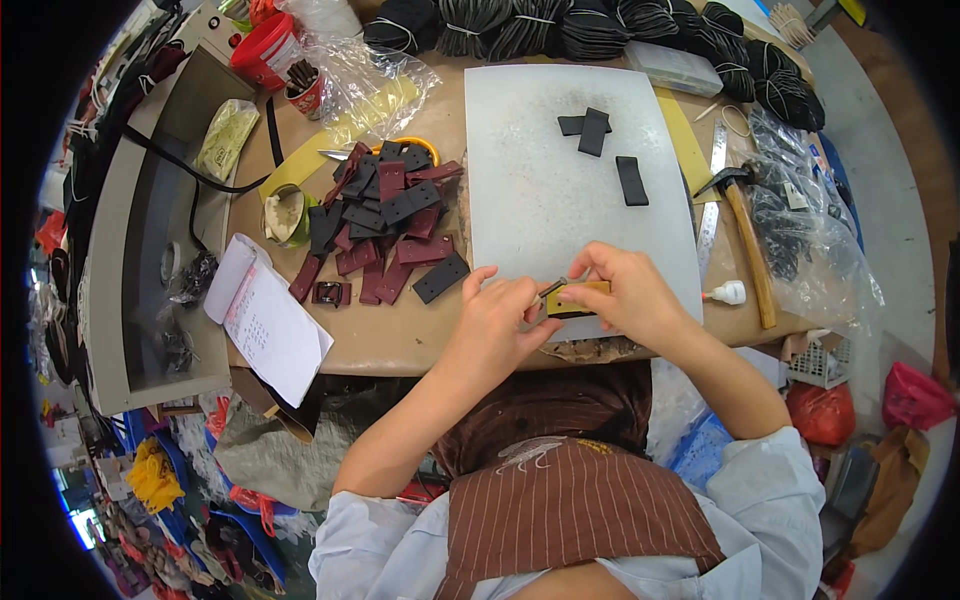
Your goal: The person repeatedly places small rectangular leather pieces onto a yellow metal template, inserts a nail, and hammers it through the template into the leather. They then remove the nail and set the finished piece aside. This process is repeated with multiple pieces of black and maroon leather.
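My right hand (628,292) pinches a small yellow strip (566,301) with a dark hole in it, and a black edge shows beneath the strip. My left hand (500,318) is closed at the strip's left end, around a short dark metal rod (552,288) that tilts over it. Part of the rod is hidden by the fingers. Both hands are over the near edge of a white board (540,220). Farther up the board lie a black strip (631,181) and two crossed black strips (593,133).
Left of the board is a heap of black and maroon strips (385,215), with orange-handled scissors (418,146) behind. A notepad (268,310) lies near the left edge. To the right are a hammer (752,230), a metal ruler (714,190) and a white bottle (728,292). Black bundles (530,25) line the back.
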Tool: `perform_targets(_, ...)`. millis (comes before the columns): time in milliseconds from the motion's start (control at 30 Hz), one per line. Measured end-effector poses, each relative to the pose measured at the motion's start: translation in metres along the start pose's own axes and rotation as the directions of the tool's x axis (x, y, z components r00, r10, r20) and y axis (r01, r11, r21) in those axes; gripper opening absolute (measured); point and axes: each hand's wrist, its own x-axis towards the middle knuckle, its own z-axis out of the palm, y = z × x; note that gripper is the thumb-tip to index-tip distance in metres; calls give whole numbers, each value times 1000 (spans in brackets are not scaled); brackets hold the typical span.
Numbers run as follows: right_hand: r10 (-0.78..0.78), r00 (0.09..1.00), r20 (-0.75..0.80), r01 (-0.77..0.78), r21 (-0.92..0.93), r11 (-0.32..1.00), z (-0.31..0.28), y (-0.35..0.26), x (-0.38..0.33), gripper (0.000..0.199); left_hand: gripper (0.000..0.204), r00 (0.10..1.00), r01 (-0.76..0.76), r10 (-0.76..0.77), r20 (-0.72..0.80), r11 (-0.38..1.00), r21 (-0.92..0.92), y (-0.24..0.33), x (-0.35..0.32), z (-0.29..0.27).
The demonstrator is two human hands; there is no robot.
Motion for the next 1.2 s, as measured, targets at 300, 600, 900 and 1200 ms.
perform_targets(300,38,999,31,-40,43,998,1,-2,-3,21,45,999,11,-15,-45,997,-82,-6,-7,3)
perform_targets(600,-16,996,84,5,136,991,-16,15,2,17,32,998,52,-51,41,998,-34,-3,0,1)
perform_targets(900,-670,739,-70,565,-476,674,-19,59,-27,18,35,996,71,-71,50,997,-2,2,2,0)
perform_targets(1200,-678,735,-1,575,-529,624,-12,52,-21,24,13,995,80,-90,-34,974,-211,4,2,-6)
